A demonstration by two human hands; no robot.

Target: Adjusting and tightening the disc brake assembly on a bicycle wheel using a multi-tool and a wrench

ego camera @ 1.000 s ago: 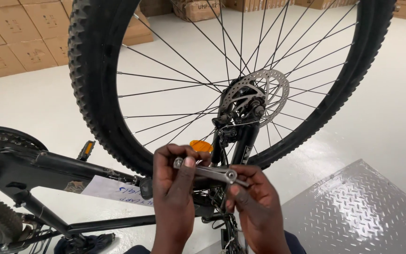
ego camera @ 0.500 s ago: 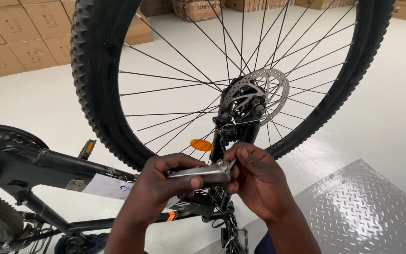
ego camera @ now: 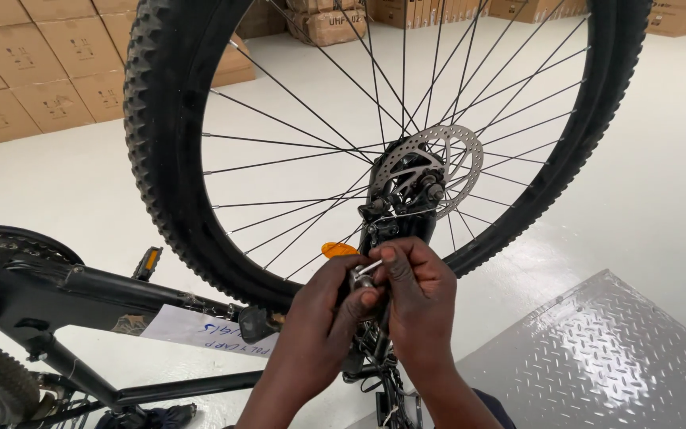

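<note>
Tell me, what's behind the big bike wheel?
Through the spokes of the wheel you can see the pale floor and stacked cardboard boxes along the far wall. The tyre covers parts of them. Both hands, the left hand and right hand, are in front, below the brake disc.

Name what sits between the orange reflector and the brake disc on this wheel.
In the head view, black spokes and bare floor showing through lie between the orange reflector and the brake disc.
</note>
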